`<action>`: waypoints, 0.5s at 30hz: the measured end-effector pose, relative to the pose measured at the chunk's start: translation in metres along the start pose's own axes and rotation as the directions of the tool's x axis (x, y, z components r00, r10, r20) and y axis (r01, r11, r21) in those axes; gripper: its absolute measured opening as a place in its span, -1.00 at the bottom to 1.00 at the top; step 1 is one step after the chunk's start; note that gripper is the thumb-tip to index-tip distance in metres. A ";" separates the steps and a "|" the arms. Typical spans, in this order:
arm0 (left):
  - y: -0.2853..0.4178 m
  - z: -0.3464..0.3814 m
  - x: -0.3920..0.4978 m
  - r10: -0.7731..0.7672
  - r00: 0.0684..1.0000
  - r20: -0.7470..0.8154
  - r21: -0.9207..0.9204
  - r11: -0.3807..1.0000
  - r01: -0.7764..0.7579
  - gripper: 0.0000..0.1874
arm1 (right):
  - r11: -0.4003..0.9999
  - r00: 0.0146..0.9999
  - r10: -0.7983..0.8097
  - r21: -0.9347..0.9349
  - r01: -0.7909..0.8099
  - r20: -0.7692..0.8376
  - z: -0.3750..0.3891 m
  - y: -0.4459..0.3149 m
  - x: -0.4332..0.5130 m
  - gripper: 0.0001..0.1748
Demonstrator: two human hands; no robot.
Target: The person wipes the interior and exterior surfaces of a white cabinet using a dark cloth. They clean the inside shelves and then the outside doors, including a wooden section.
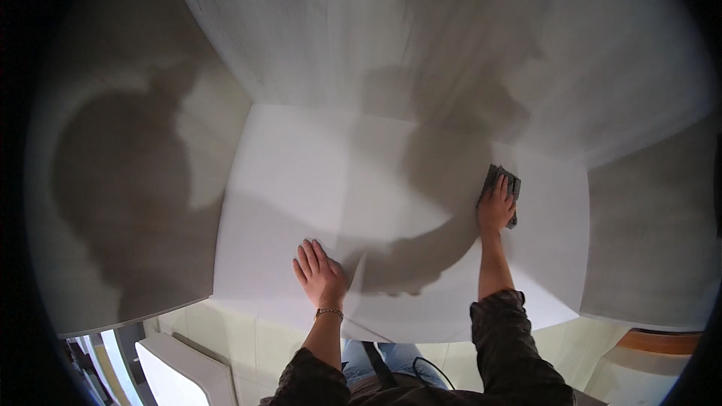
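My right hand presses a folded dark grey cloth against the white flat surface, toward its right side. Its fingers lie spread over the cloth, and part of the cloth is hidden beneath them. Further left and nearer to me, my left hand rests flat on the same surface, fingers extended, holding nothing. A bracelet or watch band circles the left wrist. Shadows of my arms and body fall across the surface and the panels.
Grey panels stand at the left, back and right of the white surface. Below its front edge is a pale tiled floor. A white panel-like object is at lower left, and a pale object with an orange-brown top at lower right.
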State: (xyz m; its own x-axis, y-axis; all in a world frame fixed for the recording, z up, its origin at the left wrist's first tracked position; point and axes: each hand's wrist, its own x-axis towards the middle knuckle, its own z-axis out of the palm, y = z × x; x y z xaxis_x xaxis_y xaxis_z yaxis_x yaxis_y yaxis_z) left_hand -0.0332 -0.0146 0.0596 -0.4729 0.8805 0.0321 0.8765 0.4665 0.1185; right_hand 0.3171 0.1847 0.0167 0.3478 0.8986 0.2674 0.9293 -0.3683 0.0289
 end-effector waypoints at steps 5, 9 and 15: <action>0.002 -0.001 0.000 -0.003 1.000 0.031 0.029 1.000 0.002 -0.42 | 0.994 0.995 -0.101 0.048 0.101 -0.010 0.008 -0.100 0.008 -0.35; 0.001 0.002 0.001 0.006 0.998 0.056 0.053 0.999 -0.009 -0.42 | 0.877 0.890 -0.456 0.164 0.453 -0.017 -0.018 -0.192 -0.026 -0.34; -0.014 0.012 -0.005 0.016 0.998 0.057 0.098 0.995 -0.022 -0.41 | 0.687 0.675 -0.695 0.507 0.520 0.250 -0.043 -0.190 -0.033 -0.35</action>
State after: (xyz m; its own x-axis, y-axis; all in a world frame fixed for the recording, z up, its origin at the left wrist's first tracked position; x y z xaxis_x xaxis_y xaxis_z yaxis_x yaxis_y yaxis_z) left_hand -0.0423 -0.0246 0.0458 -0.4530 0.8912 -0.0226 0.8911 0.4534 0.0195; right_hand 0.1233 0.2145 0.0436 -0.3797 0.9216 -0.0802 0.8826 0.3349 -0.3299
